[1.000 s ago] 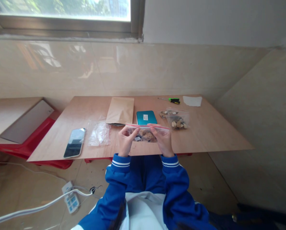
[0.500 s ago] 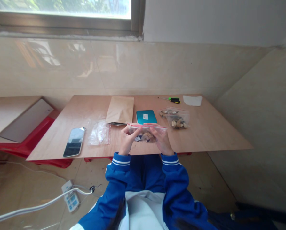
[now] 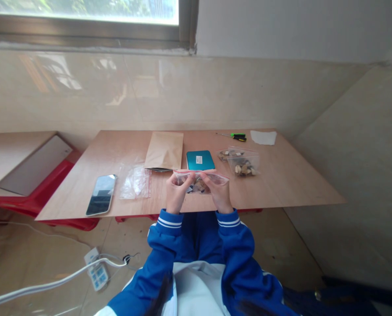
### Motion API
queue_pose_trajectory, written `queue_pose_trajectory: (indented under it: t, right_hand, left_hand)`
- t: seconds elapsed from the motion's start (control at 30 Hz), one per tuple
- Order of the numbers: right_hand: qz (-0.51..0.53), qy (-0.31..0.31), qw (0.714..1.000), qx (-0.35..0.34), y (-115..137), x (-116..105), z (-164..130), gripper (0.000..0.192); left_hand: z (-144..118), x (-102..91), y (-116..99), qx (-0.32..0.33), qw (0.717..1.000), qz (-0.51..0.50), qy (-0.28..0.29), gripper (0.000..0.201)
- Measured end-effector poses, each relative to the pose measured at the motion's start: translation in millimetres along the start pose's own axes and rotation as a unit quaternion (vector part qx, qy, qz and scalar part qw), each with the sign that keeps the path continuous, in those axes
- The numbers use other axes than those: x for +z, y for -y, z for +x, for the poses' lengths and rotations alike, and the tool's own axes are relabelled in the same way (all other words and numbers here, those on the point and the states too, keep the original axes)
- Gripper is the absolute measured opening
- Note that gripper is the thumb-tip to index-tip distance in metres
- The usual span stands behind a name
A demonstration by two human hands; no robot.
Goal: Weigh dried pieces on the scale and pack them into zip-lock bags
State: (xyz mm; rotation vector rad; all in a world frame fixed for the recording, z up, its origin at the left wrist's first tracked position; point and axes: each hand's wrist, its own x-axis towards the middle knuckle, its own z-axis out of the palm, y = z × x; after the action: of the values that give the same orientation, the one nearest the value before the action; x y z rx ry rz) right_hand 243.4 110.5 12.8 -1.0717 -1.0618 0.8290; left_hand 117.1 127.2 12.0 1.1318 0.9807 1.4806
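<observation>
phone (image 3: 101,194): dark slab lying flat at the near left of the wooden tabletop (image 3: 291,175), close to the near edge.
empty bag (image 3: 136,182): clear, crumpled, flat on the wood just right of the phone.
paper pouch (image 3: 165,150): brown, flat, farther back, left of centre.
left hand (image 3: 176,196): raised above the near edge, thumb and fingers pinching the top strip of the zip bag (image 3: 200,180) at its left part.
zip bag: held up between both hands at the near middle, off the wood; clear plastic with a red strip along its top, a small heap of brown and pale bits sagging at the bottom.
progress: bits are already inside and both hands sit on the red strip; whether the strip is pressed closed along its whole run cannot be told, so the sealing looks underway, not finished.
right hand (image 3: 219,193): mirrors the other, pinching the strip at its right part.
teal box (image 3: 200,160): flat, just beyond the held bag.
filled bags (image 3: 241,163): two clear bags with similar bits, right of the teal box.
screwdriver (image 3: 234,136): green and black, at the far right.
white scrap (image 3: 263,137): beside it, farther right.
</observation>
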Motion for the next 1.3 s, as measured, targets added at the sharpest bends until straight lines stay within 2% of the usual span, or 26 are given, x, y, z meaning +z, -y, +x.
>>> queue_pose_trajectory:
  t: [0.17, 0.37, 0.47, 0.57, 0.67, 0.77, 0.87, 0.93, 1.03, 1.13, 1.17, 1.23, 1.3]
  right_hand:
    - [0.035, 0.029, 0.998, 0.038, 3, 4, 1, 0.025]
    - [0.033, -0.01, 0.998, 0.047, 2, 8, 2, 0.023]
    - [0.029, -0.012, 0.998, 0.048, -1, 8, 3, 0.023]
    - [0.014, -0.031, 0.999, 0.02, -4, 7, 3, 0.021]
    - [-0.014, -0.041, 0.999, 0.0, -7, 3, 4, 0.021]
    - [-0.013, -0.015, 0.999, 0.035, -10, -8, 6, 0.027]
    - [-0.004, 0.003, 0.995, 0.102, -15, -27, 8, 0.038]
    - [-0.014, 0.004, 0.99, 0.139, -20, -45, 10, 0.045]
    - [-0.057, -0.052, 0.985, 0.154, -30, -84, 21, 0.05]
    - [-0.149, -0.142, 0.971, 0.12, -45, -136, 42, 0.065]
    - [-0.205, -0.168, 0.958, 0.108, -51, -153, 50, 0.071]
    - [-0.336, -0.225, 0.912, 0.064, -61, -182, 64, 0.074]
    - [-0.422, -0.256, 0.869, 0.027, -69, -198, 71, 0.075]
  left_hand:
    - [1, -0.9, -1, 0.016, 1.0, 0.013, 0.002, 0.028]
    - [0, -1.5, 3, 0.048, 0.998, 0.041, 0.031, 0.023]
    - [-1, 0.4, 11, 0.058, 0.996, 0.066, 0.017, 0.023]
    - [-2, 3.6, 17, 0.07, 0.992, 0.109, -0.002, 0.024]
    - [-2, 6.5, 18, 0.062, 0.991, 0.115, -0.012, 0.026]
    - [0, 8.0, 15, 0.021, 0.996, 0.084, 0.014, 0.028]
    - [4, 8.2, 14, -0.067, 0.993, 0.055, 0.085, 0.031]
    - [6, 6.5, 14, -0.134, 0.98, 0.039, 0.142, 0.037]
    - [10, -3.6, 15, -0.181, 0.967, 0.031, 0.176, 0.046]
    - [21, -25.9, 20, -0.143, 0.978, 0.085, 0.125, 0.048]
    - [26, -35.4, 23, -0.123, 0.981, 0.115, 0.1, 0.047]
    - [39, -55.6, 30, -0.07, 0.977, 0.196, 0.053, 0.041]
    - [55, -74.8, 37, 0.01, 0.957, 0.289, 0.024, 0.033]
